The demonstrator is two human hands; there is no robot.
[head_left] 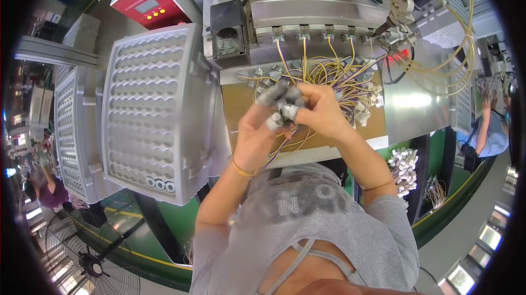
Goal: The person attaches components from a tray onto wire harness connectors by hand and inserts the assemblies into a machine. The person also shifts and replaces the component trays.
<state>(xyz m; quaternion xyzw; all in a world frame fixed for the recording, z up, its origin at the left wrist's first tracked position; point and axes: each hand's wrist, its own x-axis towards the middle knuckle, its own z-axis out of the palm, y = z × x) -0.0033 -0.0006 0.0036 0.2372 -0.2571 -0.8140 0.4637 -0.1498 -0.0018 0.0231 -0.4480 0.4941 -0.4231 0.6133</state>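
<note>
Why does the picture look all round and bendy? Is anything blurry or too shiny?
Head view: the wide fisheye lens bends straight edges near the dark, rounded rim; head view: white glare shines on the metal tabletop at right; head view: the fingertips of the left hand and right hand look smeared, perhaps from moving.

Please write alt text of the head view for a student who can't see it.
A person's left hand and right hand meet over a brown mat, close to a tangle of yellow and purple wires. A pale ribbed tray is at left.
</note>
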